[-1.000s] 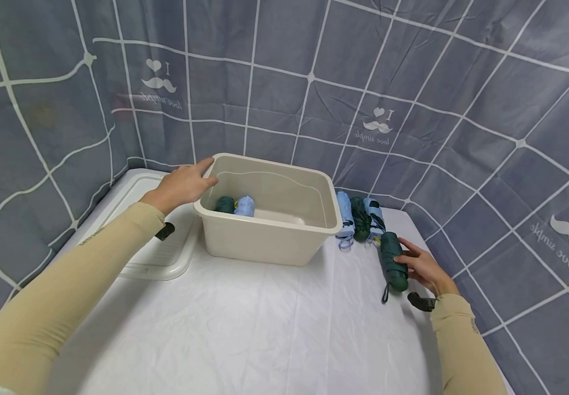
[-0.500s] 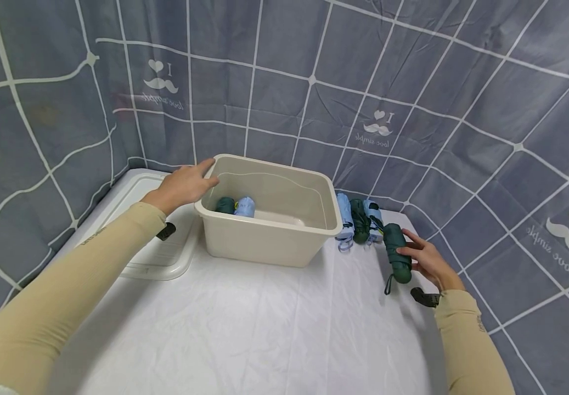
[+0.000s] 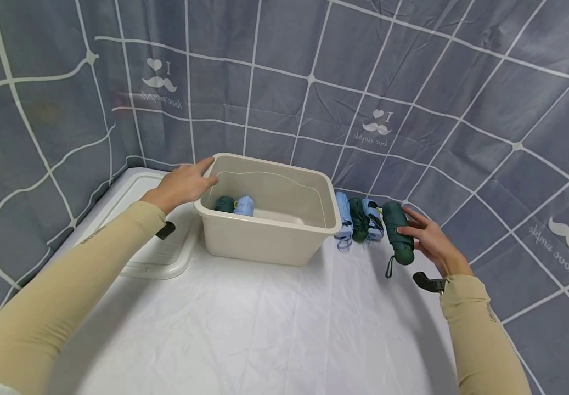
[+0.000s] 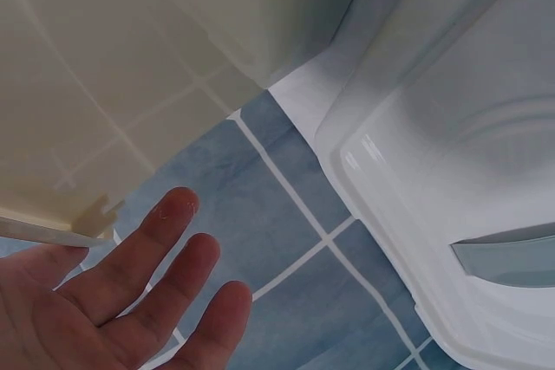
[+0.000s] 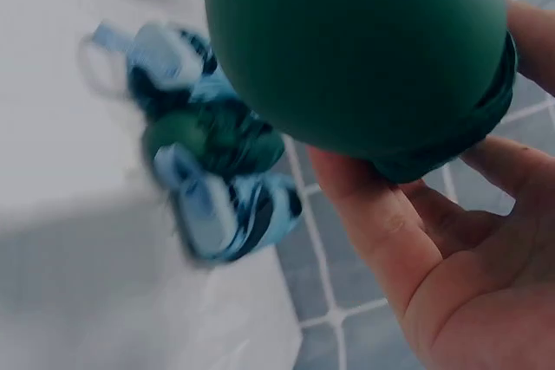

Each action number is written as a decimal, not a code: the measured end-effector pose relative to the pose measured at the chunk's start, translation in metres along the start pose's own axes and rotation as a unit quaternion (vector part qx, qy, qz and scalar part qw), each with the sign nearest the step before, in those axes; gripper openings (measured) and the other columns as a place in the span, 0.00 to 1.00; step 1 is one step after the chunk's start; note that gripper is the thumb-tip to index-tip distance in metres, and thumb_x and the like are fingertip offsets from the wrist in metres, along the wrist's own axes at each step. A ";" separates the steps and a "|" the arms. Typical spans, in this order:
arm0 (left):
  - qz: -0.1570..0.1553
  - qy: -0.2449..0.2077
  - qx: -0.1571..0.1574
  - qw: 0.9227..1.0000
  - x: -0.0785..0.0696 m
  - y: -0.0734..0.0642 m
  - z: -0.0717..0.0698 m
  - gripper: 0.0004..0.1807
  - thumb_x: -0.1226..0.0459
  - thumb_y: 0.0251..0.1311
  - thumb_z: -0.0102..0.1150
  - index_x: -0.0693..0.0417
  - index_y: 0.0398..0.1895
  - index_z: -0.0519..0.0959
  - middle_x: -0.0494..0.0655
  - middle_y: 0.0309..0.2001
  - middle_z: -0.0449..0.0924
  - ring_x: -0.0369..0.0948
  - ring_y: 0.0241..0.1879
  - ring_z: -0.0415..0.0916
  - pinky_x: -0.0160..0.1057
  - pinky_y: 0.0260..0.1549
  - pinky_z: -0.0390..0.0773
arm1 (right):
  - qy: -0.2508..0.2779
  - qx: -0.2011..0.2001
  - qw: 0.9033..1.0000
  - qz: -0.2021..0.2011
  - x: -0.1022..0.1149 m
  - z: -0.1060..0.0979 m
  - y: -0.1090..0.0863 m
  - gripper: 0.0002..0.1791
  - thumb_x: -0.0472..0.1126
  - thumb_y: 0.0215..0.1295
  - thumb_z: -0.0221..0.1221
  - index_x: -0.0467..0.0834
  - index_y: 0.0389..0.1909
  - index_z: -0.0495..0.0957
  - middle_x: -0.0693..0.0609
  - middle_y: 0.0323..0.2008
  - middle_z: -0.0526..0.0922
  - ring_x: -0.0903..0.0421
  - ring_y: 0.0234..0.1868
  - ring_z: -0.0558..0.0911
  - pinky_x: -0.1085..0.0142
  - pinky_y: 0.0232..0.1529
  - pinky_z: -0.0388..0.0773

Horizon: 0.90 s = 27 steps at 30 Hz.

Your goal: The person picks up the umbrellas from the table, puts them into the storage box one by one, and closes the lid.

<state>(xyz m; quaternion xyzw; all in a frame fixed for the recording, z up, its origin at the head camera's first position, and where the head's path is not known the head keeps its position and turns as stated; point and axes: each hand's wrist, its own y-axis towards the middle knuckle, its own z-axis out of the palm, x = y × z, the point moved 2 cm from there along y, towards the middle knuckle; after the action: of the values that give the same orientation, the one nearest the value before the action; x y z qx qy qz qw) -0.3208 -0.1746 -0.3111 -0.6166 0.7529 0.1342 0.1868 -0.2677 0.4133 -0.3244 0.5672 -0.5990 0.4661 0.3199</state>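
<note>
In the head view, my left hand (image 3: 184, 185) rests at the left rim of a beige plastic bin (image 3: 264, 241). The left wrist view shows its fingers (image 4: 212, 257) loosely extended outside the bin wall. On the right, my right hand (image 3: 429, 238) grips a folded dark green umbrella (image 3: 398, 233), raised above the table, its wrist loop hanging down. Beside it lie a light blue folded umbrella (image 3: 374, 219), a dark green one (image 3: 359, 219) and another light blue one (image 3: 344, 215). Inside the bin are a dark green bundle (image 3: 224, 204) and a light blue bundle (image 3: 244, 206), partly hidden by the front wall.
A white lid (image 3: 138, 219) lies left of the bin, partly under my left forearm. White cloth covers the table (image 3: 264, 329). Grey-blue checked curtains (image 3: 284, 82) close off the back and both sides.
My right hand has lifted the dark green umbrella off the table, moving it away from me and slightly right. The left hand stays at the bin's rim.
</note>
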 end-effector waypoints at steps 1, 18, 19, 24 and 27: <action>0.000 0.001 0.000 1.000 0.000 0.000 0.000 0.40 0.41 0.74 0.36 0.43 0.83 0.43 0.64 0.77 0.55 0.68 0.72 0.57 0.72 0.60 0.65 | -0.003 -0.001 1.000 -0.001 0.006 0.001 -0.001 0.46 0.41 0.73 0.60 0.56 0.82 0.43 0.32 0.78 0.46 0.64 0.50 0.76 0.66 0.44 0.83; -0.001 0.006 0.000 1.000 0.004 0.004 0.001 0.41 0.40 0.74 0.35 0.42 0.83 0.42 0.66 0.76 0.56 0.69 0.71 0.57 0.72 0.59 0.65 | -0.030 -0.023 0.999 0.007 0.101 0.029 -0.004 0.45 0.44 0.71 0.61 0.61 0.81 0.46 0.36 0.79 0.48 0.57 0.52 0.76 0.66 0.44 0.83; -0.001 0.006 0.000 1.000 0.004 0.004 0.001 0.41 0.40 0.74 0.35 0.42 0.83 0.42 0.65 0.76 0.56 0.69 0.71 0.57 0.72 0.59 0.65 | -0.031 -0.021 0.999 0.007 0.106 0.032 -0.003 0.45 0.44 0.71 0.61 0.60 0.81 0.46 0.36 0.79 0.48 0.56 0.53 0.76 0.66 0.44 0.83; 0.000 0.008 -0.002 1.000 0.004 0.004 0.001 0.41 0.40 0.73 0.35 0.42 0.83 0.43 0.66 0.76 0.56 0.69 0.71 0.58 0.72 0.58 0.66 | -0.045 -0.010 0.999 0.000 0.130 0.044 0.003 0.45 0.44 0.72 0.60 0.60 0.82 0.45 0.37 0.79 0.51 0.50 0.59 0.74 0.65 0.43 0.84; 0.001 0.009 -0.004 1.000 0.004 0.004 0.001 0.41 0.40 0.73 0.35 0.43 0.83 0.43 0.66 0.76 0.56 0.69 0.71 0.58 0.72 0.58 0.66 | -0.061 -0.005 0.998 -0.006 0.143 0.053 0.007 0.44 0.46 0.72 0.60 0.61 0.82 0.45 0.38 0.79 0.52 0.52 0.56 0.76 0.66 0.42 0.83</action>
<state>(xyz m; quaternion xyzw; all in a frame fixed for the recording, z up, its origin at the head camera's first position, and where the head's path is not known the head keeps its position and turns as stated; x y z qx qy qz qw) -0.3257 -0.1766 -0.3137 -0.6177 0.7547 0.1316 0.1774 -0.2884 0.3096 -0.2143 0.5961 -0.6164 0.4259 0.2886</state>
